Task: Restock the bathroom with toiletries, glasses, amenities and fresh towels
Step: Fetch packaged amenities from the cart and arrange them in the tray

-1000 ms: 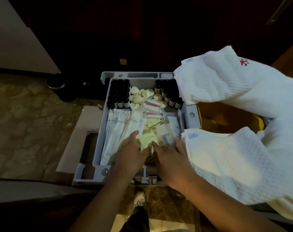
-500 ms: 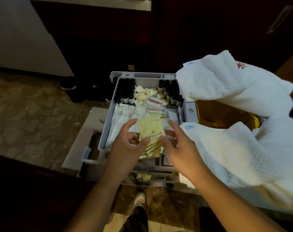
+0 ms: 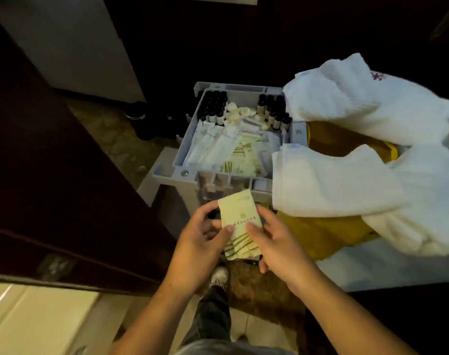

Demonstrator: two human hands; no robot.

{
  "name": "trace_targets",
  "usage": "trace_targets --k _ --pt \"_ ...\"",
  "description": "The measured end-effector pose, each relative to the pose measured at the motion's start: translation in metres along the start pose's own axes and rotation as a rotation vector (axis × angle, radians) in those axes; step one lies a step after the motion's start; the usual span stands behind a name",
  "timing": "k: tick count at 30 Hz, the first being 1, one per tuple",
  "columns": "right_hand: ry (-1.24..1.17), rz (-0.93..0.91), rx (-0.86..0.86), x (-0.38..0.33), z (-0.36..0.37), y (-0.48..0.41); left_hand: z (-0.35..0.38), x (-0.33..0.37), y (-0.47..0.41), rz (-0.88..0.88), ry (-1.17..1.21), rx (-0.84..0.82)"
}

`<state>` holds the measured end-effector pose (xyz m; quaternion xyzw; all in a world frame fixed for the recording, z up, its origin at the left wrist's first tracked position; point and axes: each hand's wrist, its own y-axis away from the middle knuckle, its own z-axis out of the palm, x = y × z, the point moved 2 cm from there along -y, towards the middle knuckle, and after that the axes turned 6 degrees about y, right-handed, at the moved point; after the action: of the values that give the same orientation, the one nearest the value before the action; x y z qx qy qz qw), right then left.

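Note:
A small stack of pale yellow amenity packets (image 3: 240, 221) with green stripes and a gold logo is held in front of me, below the cart. My left hand (image 3: 202, 242) pinches its left edge with thumb on top. My right hand (image 3: 274, 242) pinches the right side. Behind them stands the grey cart tray (image 3: 190, 131) with dark small bottles (image 3: 214, 107), round soaps (image 3: 240, 112), long white sachets (image 3: 208, 144) and more yellow packets (image 3: 240, 160). White towels (image 3: 346, 175) lie over the cart's right side.
A yellow bag (image 3: 325, 231) hangs open under the towels. A dark wooden panel (image 3: 51, 175) fills the left. A black bin (image 3: 138, 119) stands on the stone floor behind the cart. My shoe (image 3: 218, 276) shows below the hands.
Both hands have lifted the yellow packets out of the tray and drawn them back toward me. The view has tilted down and pulled away from the cart.

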<state>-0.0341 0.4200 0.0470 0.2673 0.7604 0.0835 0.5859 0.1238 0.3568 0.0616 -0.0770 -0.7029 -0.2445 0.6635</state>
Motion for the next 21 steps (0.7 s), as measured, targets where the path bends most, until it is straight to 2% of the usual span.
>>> trace_targets --k 9,21 --pt "0.084 -0.001 -0.15 0.031 0.046 0.053 -0.035 -0.027 0.088 0.057 -0.183 0.101" --pt "0.202 -0.118 -0.362 0.023 0.134 0.074 -0.111 -0.055 0.155 -0.01 -0.132 0.282"
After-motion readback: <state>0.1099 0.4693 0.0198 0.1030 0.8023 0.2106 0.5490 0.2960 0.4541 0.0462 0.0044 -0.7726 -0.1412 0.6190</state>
